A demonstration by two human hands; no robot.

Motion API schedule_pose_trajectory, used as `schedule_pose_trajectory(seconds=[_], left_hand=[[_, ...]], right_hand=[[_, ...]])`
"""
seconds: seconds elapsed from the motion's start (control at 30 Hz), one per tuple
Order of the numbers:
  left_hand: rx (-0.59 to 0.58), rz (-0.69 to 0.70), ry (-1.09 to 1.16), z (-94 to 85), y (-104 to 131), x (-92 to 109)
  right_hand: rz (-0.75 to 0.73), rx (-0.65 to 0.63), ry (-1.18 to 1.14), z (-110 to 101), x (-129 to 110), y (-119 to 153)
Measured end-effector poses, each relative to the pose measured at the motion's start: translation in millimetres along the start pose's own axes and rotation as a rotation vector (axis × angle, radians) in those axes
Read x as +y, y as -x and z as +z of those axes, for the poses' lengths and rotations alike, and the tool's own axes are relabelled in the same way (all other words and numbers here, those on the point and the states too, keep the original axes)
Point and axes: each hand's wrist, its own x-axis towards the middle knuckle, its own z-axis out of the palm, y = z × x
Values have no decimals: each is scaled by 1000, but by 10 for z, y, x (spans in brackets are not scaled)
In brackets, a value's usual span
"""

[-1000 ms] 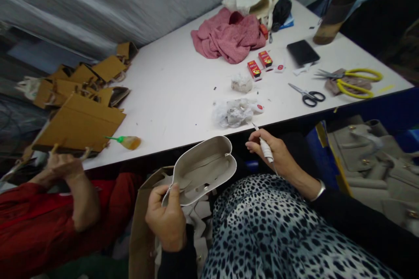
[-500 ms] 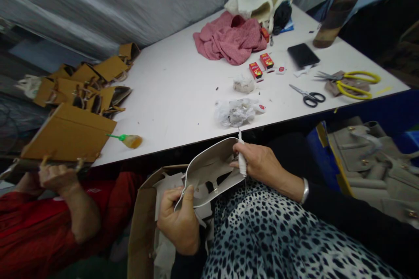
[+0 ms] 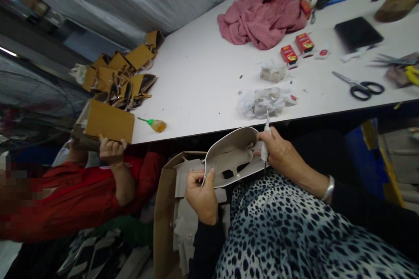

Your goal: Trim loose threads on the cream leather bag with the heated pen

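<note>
A beige handbag (image 3: 229,157), its mouth open toward me, is held over my lap just below the table edge. My left hand (image 3: 203,196) is closed on its left rim, thumb on top. At the right end of the bag, my right hand (image 3: 283,154) grips a slim white tool (image 3: 265,144) that looks wrapped, with a pointed upper end and a thin dark lower end. The fingers of that hand also lie against the bag's rim. What kind of tool it is, I cannot tell.
A cardboard box (image 3: 163,222) of beige pieces stands below my left hand. On the table (image 3: 193,83) lie crumpled plastic (image 3: 265,103), black-handled scissors (image 3: 360,88), a green-tipped bottle (image 3: 157,125) and brown bags (image 3: 106,78). A co-worker in red (image 3: 111,183) holds a brown bag (image 3: 111,121) at left.
The view has swung left, so table and hands appear farther right. Both my hands keep their hold on the bag and tool. The co-worker's brown bag has turned.
</note>
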Motion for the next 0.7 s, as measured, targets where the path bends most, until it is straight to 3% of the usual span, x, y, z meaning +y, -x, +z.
schedule_pose_trajectory(seconds=[0.13,0.27,0.4,0.5,0.6,0.7], left_hand=[[-6,-26,-16,-11,5,-37],[28,-54,21,28,-9,-115],[100,-137,152,107,-47,-158],[99,-180,168,-44,-89,-54],[-137,-90,49,-479,-214,129],[-554,6,14,-928,-491,259]], right_hand=[[154,129,-275,73,135,-37],[378,176,-520,161,208,-51],[375,214,-618,142,119,-44],[320,189,-648,-33,-54,-63],[254,126,-693,-316,-226,-136],[205,39,-776,-533,-317,-242]])
